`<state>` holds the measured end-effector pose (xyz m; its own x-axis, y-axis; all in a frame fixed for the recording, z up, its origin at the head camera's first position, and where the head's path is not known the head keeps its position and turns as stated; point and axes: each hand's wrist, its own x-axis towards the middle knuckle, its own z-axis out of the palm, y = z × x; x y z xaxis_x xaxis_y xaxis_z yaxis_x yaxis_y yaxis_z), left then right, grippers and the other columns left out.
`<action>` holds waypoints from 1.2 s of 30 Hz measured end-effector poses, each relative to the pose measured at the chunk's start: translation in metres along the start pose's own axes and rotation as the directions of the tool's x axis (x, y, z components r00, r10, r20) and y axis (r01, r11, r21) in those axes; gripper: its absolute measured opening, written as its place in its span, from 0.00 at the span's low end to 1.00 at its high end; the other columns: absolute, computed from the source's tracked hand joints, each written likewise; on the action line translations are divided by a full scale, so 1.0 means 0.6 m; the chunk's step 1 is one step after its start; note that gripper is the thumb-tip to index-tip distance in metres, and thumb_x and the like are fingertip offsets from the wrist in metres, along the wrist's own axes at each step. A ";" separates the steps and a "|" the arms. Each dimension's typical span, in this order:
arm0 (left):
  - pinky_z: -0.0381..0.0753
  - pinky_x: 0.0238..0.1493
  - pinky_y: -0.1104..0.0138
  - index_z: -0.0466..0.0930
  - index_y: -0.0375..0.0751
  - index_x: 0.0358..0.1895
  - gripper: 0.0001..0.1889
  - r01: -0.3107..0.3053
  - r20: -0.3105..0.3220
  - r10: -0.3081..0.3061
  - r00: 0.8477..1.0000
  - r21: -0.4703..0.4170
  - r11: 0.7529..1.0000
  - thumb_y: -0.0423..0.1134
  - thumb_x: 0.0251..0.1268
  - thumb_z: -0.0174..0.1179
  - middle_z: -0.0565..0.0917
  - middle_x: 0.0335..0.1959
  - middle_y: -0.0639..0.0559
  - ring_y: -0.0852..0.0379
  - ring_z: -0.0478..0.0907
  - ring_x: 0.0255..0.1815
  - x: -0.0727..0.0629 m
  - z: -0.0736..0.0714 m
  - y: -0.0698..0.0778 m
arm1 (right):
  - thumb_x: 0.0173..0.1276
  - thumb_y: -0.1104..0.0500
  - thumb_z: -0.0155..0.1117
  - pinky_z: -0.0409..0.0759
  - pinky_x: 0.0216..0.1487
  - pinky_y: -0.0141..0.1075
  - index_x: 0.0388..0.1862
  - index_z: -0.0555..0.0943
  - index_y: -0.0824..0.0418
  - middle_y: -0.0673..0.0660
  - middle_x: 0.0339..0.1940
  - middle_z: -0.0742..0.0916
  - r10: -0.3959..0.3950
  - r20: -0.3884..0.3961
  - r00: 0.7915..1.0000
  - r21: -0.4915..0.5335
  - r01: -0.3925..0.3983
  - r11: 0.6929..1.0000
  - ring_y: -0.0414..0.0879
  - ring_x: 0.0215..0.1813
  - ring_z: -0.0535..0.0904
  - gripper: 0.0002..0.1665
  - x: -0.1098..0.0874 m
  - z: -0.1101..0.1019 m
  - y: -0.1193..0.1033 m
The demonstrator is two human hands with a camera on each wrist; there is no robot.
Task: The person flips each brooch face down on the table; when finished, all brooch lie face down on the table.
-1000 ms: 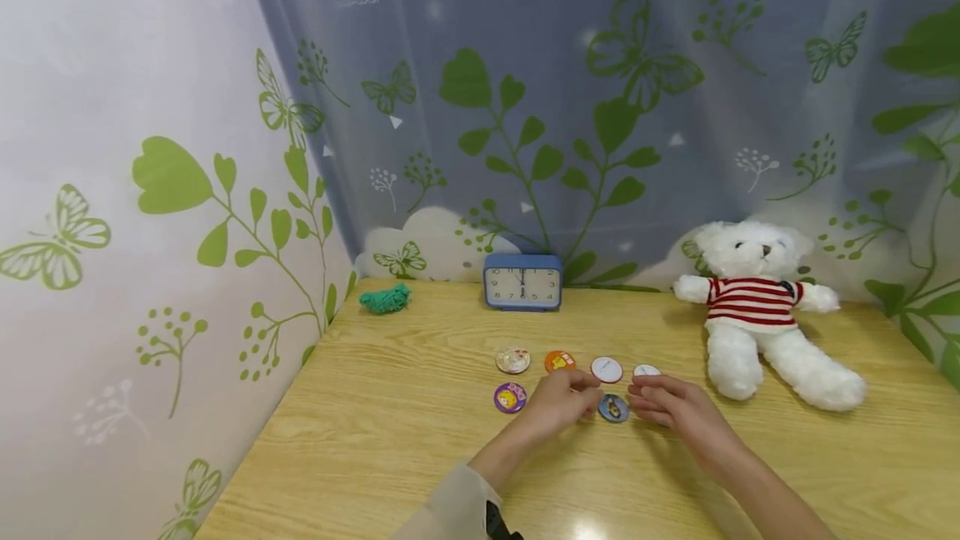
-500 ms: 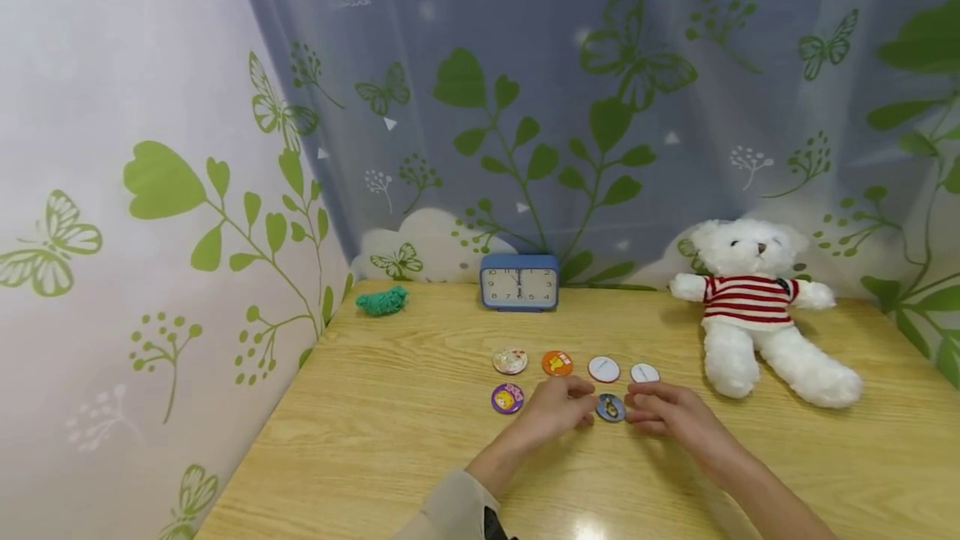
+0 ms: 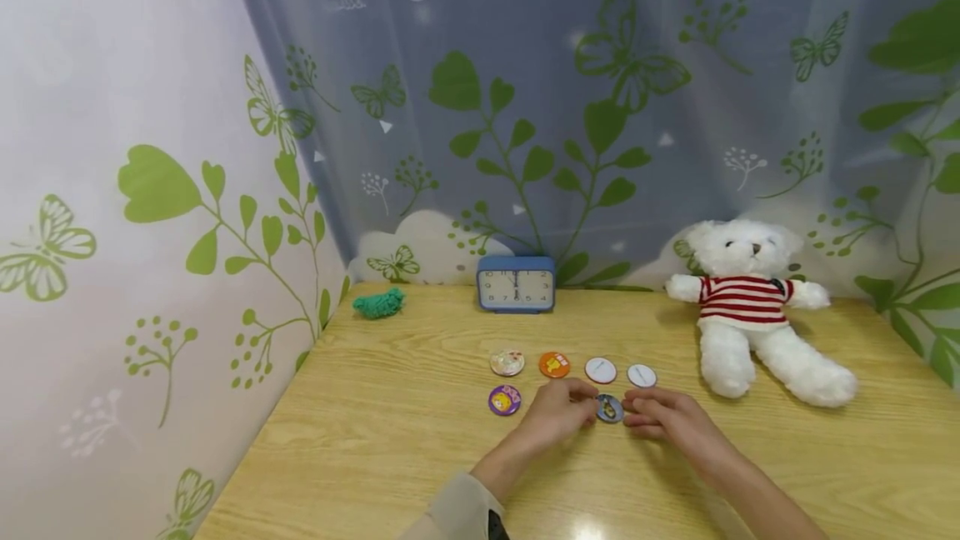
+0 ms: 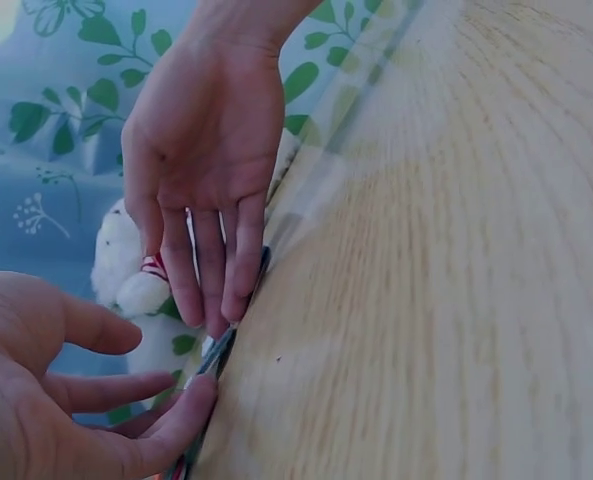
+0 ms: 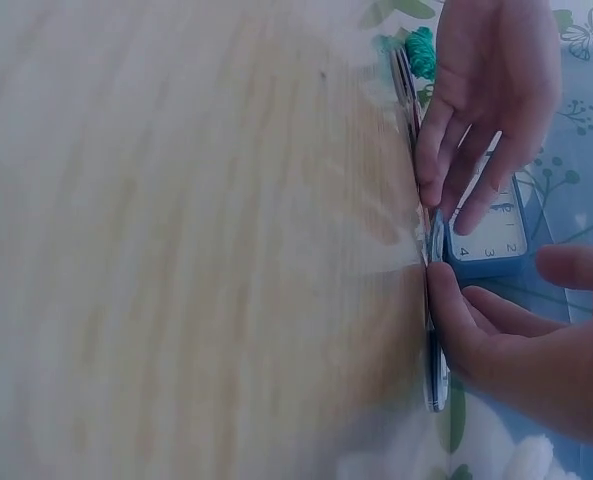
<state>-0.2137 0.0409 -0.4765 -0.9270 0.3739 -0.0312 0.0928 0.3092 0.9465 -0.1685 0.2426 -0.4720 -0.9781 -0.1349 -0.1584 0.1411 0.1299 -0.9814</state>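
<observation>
A round blue pin badge with a dark figure lies on the wooden table between two hands. Left hand has its fingertips at the badge's left edge, and right hand has its fingertips at the right edge. In the left wrist view the right hand's fingers are fairly straight, while the left hand has its fingers loosely bent with the thumb apart. Seen from the right wrist, both hands flank the blue badge edge-on. Neither hand is curled round it.
Behind lie a pale badge, an orange badge and two white-backed badges. A purple badge sits left of the left hand. Further back are green yarn, a blue clock and a white teddy bear.
Both hands have drawn slightly back and in toward the blue badge, uncovering more of the orange badge and the right white-backed badge. The head view has shifted a little.
</observation>
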 end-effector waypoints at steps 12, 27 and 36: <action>0.73 0.43 0.71 0.92 0.42 0.38 0.06 -0.019 -0.160 0.045 0.986 0.159 0.987 0.32 0.59 0.70 0.88 0.25 0.61 0.72 0.76 0.27 0.012 0.024 -0.009 | 0.84 0.62 0.49 0.87 0.55 0.38 0.69 0.66 0.86 0.76 0.65 0.79 -0.009 -0.021 1.000 0.008 0.009 1.000 0.43 0.51 0.86 0.28 0.001 0.004 0.004; 0.77 0.27 0.77 0.90 0.38 0.34 0.06 0.039 -0.199 -0.052 0.979 -0.070 0.997 0.24 0.59 0.69 0.85 0.24 0.58 0.67 0.77 0.24 0.017 0.041 -0.007 | 0.83 0.62 0.51 0.86 0.57 0.38 0.72 0.64 0.84 0.75 0.68 0.77 -0.012 0.020 1.000 0.024 0.011 1.000 0.41 0.51 0.85 0.29 0.002 -0.002 0.008; 0.79 0.28 0.77 0.92 0.42 0.34 0.11 0.053 -0.215 -0.076 0.974 -0.113 0.992 0.22 0.56 0.66 0.87 0.28 0.57 0.66 0.78 0.25 0.017 0.037 -0.009 | 0.81 0.64 0.55 0.87 0.56 0.38 0.72 0.64 0.84 0.67 0.58 0.85 -0.038 0.013 0.999 0.017 0.038 0.999 0.43 0.50 0.86 0.30 0.003 0.001 0.006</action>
<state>-0.2157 0.0627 -0.4891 -0.9877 0.1527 -0.0337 0.0021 0.2281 0.9736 -0.1696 0.2420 -0.4758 -0.9807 -0.1525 -0.1224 0.1067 0.1075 -0.9885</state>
